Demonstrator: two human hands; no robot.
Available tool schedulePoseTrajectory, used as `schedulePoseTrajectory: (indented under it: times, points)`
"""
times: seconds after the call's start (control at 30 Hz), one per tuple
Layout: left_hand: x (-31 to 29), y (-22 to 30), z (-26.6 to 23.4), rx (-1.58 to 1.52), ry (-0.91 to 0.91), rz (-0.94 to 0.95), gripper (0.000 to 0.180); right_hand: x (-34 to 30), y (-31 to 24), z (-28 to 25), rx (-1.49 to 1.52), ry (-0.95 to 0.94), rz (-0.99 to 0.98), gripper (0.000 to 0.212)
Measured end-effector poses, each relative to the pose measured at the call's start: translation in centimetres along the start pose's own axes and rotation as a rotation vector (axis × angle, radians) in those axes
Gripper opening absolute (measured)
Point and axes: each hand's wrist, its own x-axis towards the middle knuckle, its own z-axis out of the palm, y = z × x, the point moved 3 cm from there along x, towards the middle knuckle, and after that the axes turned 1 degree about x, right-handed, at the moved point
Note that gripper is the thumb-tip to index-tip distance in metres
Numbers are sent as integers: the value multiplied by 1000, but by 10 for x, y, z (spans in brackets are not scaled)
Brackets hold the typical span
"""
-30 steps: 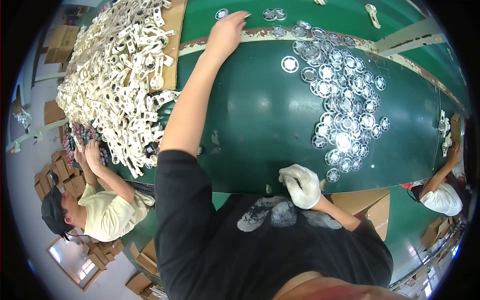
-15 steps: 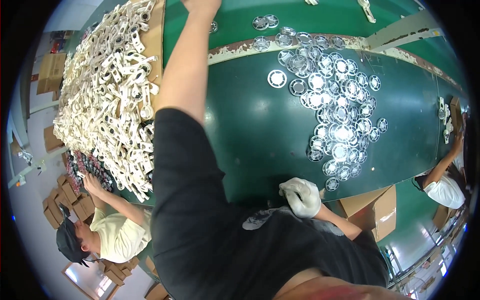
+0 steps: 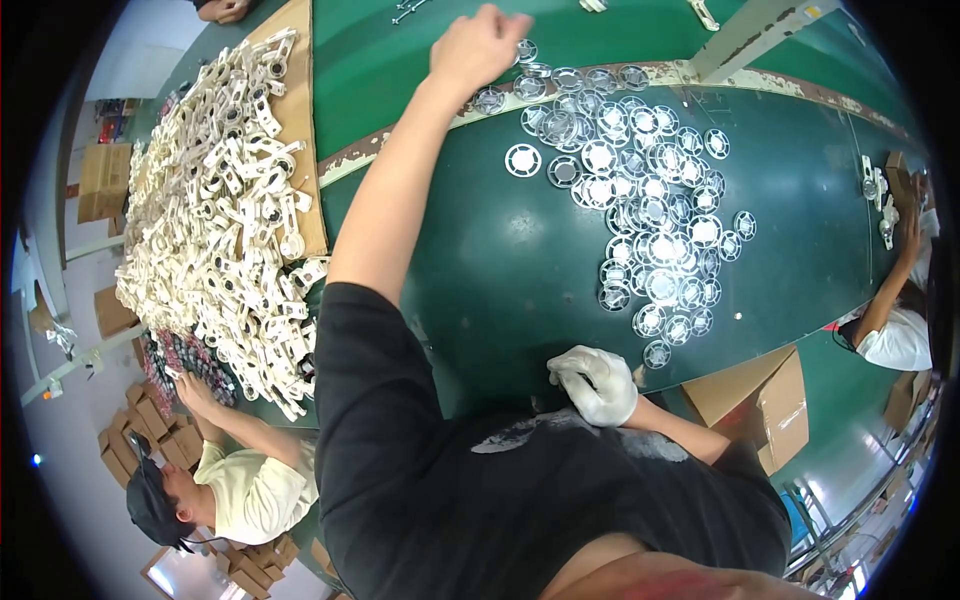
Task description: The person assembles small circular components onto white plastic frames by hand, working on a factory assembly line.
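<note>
My bare left hand is stretched to the far side of the table, past the worn metal rail. A clear round disc lies right by its fingertips. Its fingers look bent, but the back of the hand hides most of them, so its grip cannot be told. Beyond the rail's near side spreads a pile of clear, spoked round discs, some overlapping. My right hand, in a white glove, is close to my body at the near table edge. Its fingers are loosely curled, and nothing shows in them.
Cream plastic parts with rounded ends are heaped on the left, beside a cardboard sheet. A post rises behind the discs. A cardboard box stands off the near right edge. Co-workers sit left and right.
My left hand has come back from the far edge and moved right, to the discs at the rail. Discs there have shifted toward the pile. My right hand stays curled; the whole view has shifted slightly.
</note>
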Motion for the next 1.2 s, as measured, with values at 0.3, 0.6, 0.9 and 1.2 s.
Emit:
schedulePoseTrajectory:
  times: [0.3, 0.6, 0.9, 1.2]
  points:
    - [-5, -29, 28, 184, 268, 316, 24, 2, -8, 6, 20, 18, -55, 22]
    - [-28, -11, 17, -128, 98, 401, 18, 0, -7, 6, -22, 46, -99, 21]
    - [-53, -4, -2, -326, 271, 185, 26, -2, -5, 7, -17, 55, -106, 21]
    - [-116, 30, -1, -425, 102, 473, 12, 1, -8, 4, -29, 69, -152, 22]
